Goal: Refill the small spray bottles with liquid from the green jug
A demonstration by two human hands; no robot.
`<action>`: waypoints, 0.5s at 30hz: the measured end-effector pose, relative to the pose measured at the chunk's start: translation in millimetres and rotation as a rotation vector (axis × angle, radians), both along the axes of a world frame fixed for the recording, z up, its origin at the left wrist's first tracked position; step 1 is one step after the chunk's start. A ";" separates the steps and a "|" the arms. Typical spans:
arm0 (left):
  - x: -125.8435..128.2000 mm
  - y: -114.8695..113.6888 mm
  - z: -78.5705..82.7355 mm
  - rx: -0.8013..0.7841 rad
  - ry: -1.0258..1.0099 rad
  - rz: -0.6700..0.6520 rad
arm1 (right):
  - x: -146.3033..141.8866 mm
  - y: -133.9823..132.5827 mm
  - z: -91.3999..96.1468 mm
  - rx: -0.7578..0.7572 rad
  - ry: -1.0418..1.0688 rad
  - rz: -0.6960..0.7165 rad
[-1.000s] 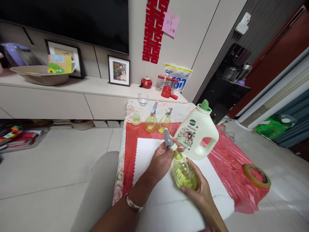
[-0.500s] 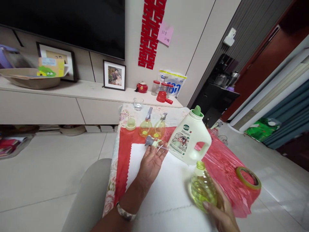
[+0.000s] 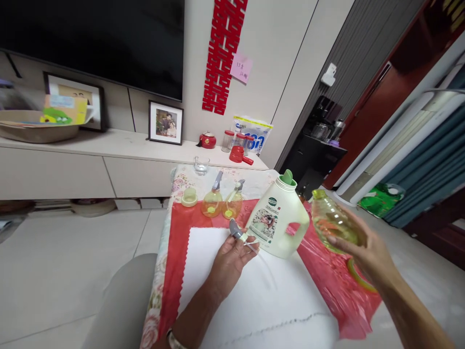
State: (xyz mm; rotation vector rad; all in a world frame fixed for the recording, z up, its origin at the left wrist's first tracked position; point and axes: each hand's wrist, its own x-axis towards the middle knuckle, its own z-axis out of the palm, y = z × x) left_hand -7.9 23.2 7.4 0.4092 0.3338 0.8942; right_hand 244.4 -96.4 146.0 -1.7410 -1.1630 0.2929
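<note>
My left hand point(image 3: 232, 259) pinches a grey-and-green spray nozzle point(image 3: 239, 231) above the white sheet point(image 3: 269, 300), its thin clear tube pointing to the right. In my right hand point(image 3: 366, 242) is a yellow-green transparent bottle point(image 3: 332, 220) without a top, raised and tilted so its neck points up and left. Between the two hands stands a large pale-green detergent jug point(image 3: 278, 215), uncapped, with a green spout at its mouth. Two yellowish spray bottles point(image 3: 212, 201) with grey sprayers stand behind my left hand, beside a translucent green cap point(image 3: 189, 197).
A glass cup point(image 3: 201, 165) sits at the table's far end. Red plastic film point(image 3: 327, 286) covers the right side, with a tape roll point(image 3: 358, 276) partly behind my right hand. The cabinet beyond holds a red ladle-shaped scoop point(image 3: 240, 155) and jars.
My right hand has lifted the bottle up and to the right and tipped it over to the left. The nozzle in my left hand has turned, its tube now slanting downward.
</note>
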 end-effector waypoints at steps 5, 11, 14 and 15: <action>0.5 0.7 -3.8 -0.003 0.005 -0.032 | 6.7 25.9 35.8 -0.083 -0.225 -0.016; 0.4 0.5 -5.8 0.004 -0.012 -0.055 | 15.0 43.1 52.2 -0.164 -0.371 -0.001; 0.4 0.9 -5.5 0.004 -0.017 -0.059 | 13.1 46.7 61.5 -0.220 -0.434 0.004; 0.4 0.9 -5.4 0.002 -0.016 -0.061 | 12.3 47.4 64.7 -0.238 -0.472 0.002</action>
